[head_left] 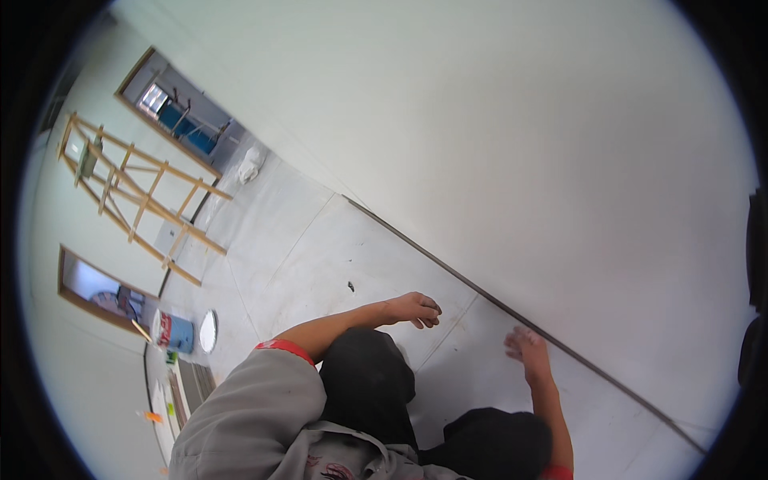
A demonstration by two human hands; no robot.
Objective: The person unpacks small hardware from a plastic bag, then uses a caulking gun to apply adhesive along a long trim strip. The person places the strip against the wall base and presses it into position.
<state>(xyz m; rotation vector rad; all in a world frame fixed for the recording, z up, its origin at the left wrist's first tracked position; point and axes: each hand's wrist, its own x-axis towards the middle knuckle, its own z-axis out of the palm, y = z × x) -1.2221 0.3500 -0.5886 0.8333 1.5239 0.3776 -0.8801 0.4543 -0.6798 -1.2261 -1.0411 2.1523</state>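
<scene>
A long, thin dark strip (pixel 480 294) runs diagonally along the foot of the pale wall. My left hand (pixel 414 309) is over the floor to the left of the strip, its fingers curled in; a dark patch shows at the fingertips, but what they hold, if anything, is too small to make out. Close beside the strip, farther right, my right hand (pixel 526 349) has its fingers apart and appears to hold nothing. Whether it touches the strip I cannot tell. Both my knees are bent below the hands.
A wooden stepladder (pixel 144 196) stands at the left, by a doorway. Nearer are a blue and white bucket (pixel 176 332) with a stick in it and a round white lid (pixel 209 331). A white bag (pixel 251 164) lies farther back. Small dark debris (pixel 350 286) dots the tiled floor (pixel 304 272).
</scene>
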